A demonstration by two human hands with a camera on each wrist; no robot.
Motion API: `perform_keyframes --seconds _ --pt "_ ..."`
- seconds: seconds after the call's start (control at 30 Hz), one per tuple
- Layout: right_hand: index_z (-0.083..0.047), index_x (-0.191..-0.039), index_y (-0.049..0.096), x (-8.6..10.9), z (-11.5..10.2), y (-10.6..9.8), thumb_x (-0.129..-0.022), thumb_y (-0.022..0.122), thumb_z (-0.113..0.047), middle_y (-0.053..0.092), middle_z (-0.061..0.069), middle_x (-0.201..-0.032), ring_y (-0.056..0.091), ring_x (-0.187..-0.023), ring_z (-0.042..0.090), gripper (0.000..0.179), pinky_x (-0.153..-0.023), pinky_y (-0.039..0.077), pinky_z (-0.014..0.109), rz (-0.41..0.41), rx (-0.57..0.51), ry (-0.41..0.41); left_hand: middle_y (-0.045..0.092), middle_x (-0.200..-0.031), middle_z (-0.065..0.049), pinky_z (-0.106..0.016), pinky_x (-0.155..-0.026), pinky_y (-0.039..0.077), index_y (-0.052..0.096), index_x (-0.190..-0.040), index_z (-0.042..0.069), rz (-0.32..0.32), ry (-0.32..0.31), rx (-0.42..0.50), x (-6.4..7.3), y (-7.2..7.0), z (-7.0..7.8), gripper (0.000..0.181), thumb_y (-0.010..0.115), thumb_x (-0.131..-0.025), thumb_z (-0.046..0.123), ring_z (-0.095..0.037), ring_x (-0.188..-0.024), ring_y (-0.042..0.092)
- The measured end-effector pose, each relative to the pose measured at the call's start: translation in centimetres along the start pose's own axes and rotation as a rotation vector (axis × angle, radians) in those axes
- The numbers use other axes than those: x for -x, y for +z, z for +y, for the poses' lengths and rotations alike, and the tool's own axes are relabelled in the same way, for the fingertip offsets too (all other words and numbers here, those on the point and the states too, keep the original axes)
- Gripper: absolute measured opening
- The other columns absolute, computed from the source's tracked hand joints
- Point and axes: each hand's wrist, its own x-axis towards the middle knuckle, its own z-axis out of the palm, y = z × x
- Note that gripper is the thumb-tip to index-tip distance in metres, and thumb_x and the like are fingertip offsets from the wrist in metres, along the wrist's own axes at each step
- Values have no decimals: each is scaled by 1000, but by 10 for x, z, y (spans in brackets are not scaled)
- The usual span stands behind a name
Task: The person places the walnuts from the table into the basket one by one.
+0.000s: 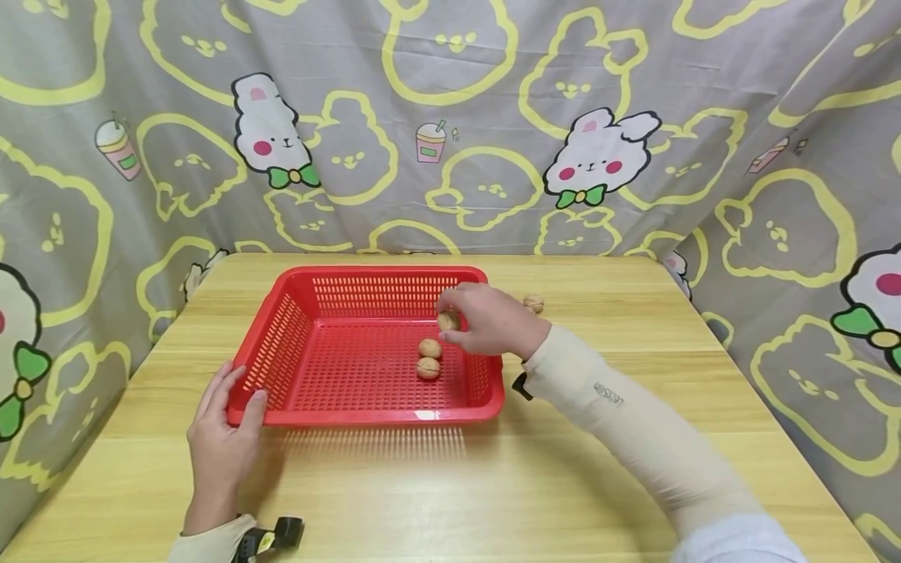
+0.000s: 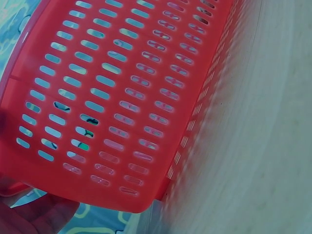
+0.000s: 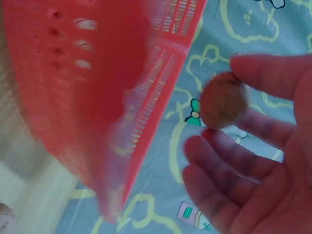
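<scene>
Right wrist view, held walnut: a roundish tan-brown walnut (image 3: pixel 224 101), a bit blurry here; the head view puts it at the right end of the basket, can't tell how high off the floor of it.
Right hand: the right hand (image 1: pixel 486 319) has that nut pinched between thumb and fingertips, with the other fingers loosely bent and spread apart.
Nuts in the basket: two walnuts, a back one (image 1: pixel 429 349) and a front one (image 1: pixel 428 368), lying end to end and pretty much touching, right of centre. Wrinkly tan shells, seam showing on the front one.
Basket: shiny red plastic basket (image 1: pixel 380 417), rectangular with rounded corners, smooth rolled rim, slotted walls and a gridded floor. Light comes through the slots in stripes on the wood.
Left hand: the left hand (image 1: pixel 224 446) grips the near left corner, thumb on the rim, fingers along the outer side.
Loose nut: another walnut (image 1: pixel 533 303) on the tabletop, just behind the right hand, partly hidden.
Tabletop: pale yellow wood-grain table (image 1: pixel 563 485).
Sleeve: stretchy beige fabric sleeve (image 1: pixel 619 414) with small dark lettering, on the right arm.
Backdrop: creased grey cloth (image 1: pixel 493 195), yellow outlines, white bunnies with green bows, pink drink cups.
</scene>
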Motion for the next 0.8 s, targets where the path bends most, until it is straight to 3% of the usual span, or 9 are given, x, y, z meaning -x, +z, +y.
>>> perform_keyframes --seconds 0.2,0.33,0.53,0.8 --pt "-12 -102 66 -15 -18 -5 -86 72 -22 58 -2 -82 52 -76 14 21 -62 45 26 -290 57 -33 44 -148 -8 -4 -88 33 56 -133 1 12 -6 -11 0 1 -1 44 62 -92 17 -35 -127 46" --pt "-14 -106 66 -26 -27 -1 -86 71 -23 58 -4 -82 52 -73 12 22 -61 44 24 -420 91 -29 44 -147 -8 -5 -89 34 56 -133 1 17 -7 -21 0 2 -2 44 63 -92 17 -34 -127 47" --pt "-16 -90 63 -42 -36 5 -85 71 -20 58 -3 -73 50 -66 12 11 -58 43 25 -541 69 -34 43 -148 -10 -7 -89 34 55 -134 1 7 -4 -13 -1 0 -1 45 63 -92 17 -36 -128 46" --pt "-18 -87 64 -50 -42 17 -84 67 -10 61 -5 -84 54 -75 13 9 -63 48 25 -633 74 -50 43 -147 -11 -2 -85 32 56 -133 0 7 2 4 0 0 -2 45 64 -91 15 -38 -126 46"
